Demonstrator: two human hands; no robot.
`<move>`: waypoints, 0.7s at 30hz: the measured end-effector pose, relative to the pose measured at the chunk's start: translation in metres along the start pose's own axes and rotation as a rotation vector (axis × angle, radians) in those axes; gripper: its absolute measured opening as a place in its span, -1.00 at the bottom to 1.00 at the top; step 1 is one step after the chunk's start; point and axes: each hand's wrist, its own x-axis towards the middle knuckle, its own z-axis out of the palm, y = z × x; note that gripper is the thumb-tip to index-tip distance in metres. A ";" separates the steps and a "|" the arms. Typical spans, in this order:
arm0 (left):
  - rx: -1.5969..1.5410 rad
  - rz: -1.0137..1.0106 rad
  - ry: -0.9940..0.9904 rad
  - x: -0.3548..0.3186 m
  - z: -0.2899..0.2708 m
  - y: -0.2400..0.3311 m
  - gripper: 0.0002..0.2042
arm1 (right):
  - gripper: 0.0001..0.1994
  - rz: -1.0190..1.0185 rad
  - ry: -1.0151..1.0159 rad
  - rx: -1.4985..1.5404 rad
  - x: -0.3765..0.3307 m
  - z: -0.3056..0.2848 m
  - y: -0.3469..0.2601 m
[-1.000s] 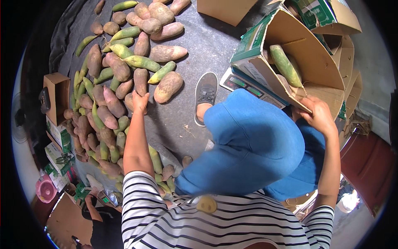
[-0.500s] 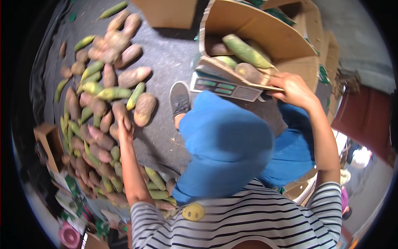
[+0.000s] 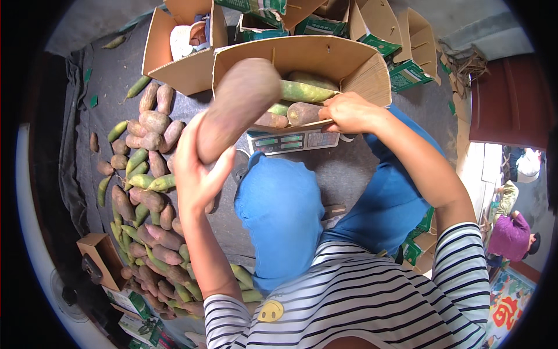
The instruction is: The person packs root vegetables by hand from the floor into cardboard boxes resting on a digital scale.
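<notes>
- Pinkish-brown root [image 3: 241, 104], held in the left hand [image 3: 195, 168], thumb and fingers spread around its lower end; long axis slants away, rightward.
- Cardboard box [image 3: 325, 52] lies ahead and right of that hand.
- Right hand [image 3: 353, 113], fingers bent, grips the box's near edge.

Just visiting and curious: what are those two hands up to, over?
Left hand holding up big brown root. Right hand gripping cardboard box at near edge. Taking up space inside: green vegetables, other roots.
</notes>
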 end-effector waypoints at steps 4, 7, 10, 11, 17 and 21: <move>0.470 0.136 -0.043 0.024 0.018 0.031 -0.57 | -0.77 0.023 -0.010 -0.031 -0.002 0.001 0.001; 0.317 0.081 -0.041 0.001 0.024 0.055 -0.59 | -0.74 0.018 0.002 -0.022 -0.003 0.003 0.001; 0.124 -0.002 -0.022 -0.022 0.025 0.083 -0.59 | -0.66 0.029 -0.069 -0.087 -0.004 0.001 -0.002; 0.060 0.001 -0.011 -0.025 0.025 0.092 -0.60 | -0.66 0.031 -0.043 -0.075 -0.005 -0.002 -0.004; 0.096 0.112 0.018 -0.016 0.036 0.140 -0.62 | -0.45 0.106 -0.030 0.105 -0.024 -0.037 -0.008; -0.096 0.228 0.166 -0.002 0.047 0.172 -0.65 | -0.43 0.128 0.188 0.178 -0.035 -0.051 0.004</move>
